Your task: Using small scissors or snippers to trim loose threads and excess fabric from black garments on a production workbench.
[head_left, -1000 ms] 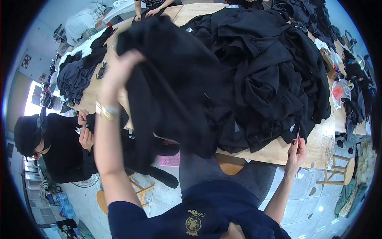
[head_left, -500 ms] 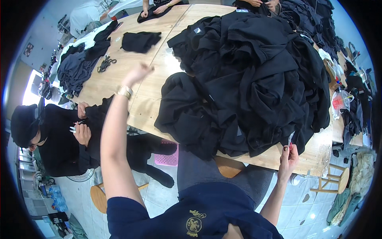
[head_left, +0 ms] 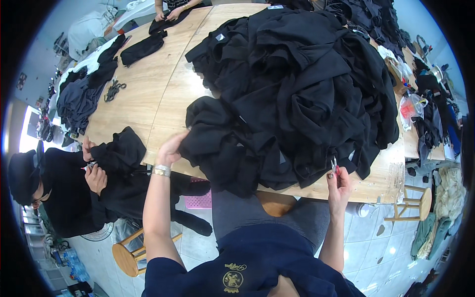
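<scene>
A large heap of black garments (head_left: 302,84) covers much of the wooden table in front of me. At the heap's near left edge, my left hand (head_left: 171,149) is closed on a black garment (head_left: 213,143), with its fingertips partly hidden against the cloth. My right hand (head_left: 339,187) is closed around small thread snips (head_left: 335,165) with red handles. Their metal blades point away from me, beside the near right edge of the heap.
To my left, a person in black (head_left: 64,183) handles dark cloth. Another person's hands (head_left: 170,14) work at the far edge. A folded black piece (head_left: 142,49) and scissors (head_left: 115,90) lie on the table (head_left: 163,89). Wooden stools (head_left: 127,260) stand on both sides.
My left hand has come back from over the left part of the table to the heap's edge. The loose black piece has slid farther left. My right hand keeps the snips.
</scene>
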{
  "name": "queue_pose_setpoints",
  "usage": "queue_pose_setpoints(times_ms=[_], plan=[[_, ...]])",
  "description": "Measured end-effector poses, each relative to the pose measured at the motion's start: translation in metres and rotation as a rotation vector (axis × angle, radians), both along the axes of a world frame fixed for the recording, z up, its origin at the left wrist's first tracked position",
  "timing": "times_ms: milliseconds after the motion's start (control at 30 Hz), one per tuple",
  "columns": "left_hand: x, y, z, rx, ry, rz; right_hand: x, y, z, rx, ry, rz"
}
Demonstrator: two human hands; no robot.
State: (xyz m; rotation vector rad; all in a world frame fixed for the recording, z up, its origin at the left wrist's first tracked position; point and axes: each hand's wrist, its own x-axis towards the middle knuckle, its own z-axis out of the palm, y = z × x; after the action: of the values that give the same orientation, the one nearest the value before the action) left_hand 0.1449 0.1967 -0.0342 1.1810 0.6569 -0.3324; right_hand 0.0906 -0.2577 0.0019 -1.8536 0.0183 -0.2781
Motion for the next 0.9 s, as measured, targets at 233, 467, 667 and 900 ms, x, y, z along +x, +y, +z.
queue_pose_setpoints(times_ms=[233, 467, 667, 900], plan=[[-0.034, -0.072, 0.142, -0.515, -0.928, -0.012, 0.001, 0.008, -0.007, -0.032, -0.071, 0.107], [-0.051, -0.188, 0.110, -0.796, -0.358, 0.138, -0.009, 0.044, 0.000, 0.651, 0.151, 0.334], [-0.070, -0.237, 0.063, -1.091, -0.270, -0.003, -0.010, 0.063, 0.005, 0.352, 0.115, 0.325], [-0.091, -0.222, 0.027, 0.058, -0.332, -0.251, -0.009, 0.049, -0.010, 0.478, 0.155, 0.229]])
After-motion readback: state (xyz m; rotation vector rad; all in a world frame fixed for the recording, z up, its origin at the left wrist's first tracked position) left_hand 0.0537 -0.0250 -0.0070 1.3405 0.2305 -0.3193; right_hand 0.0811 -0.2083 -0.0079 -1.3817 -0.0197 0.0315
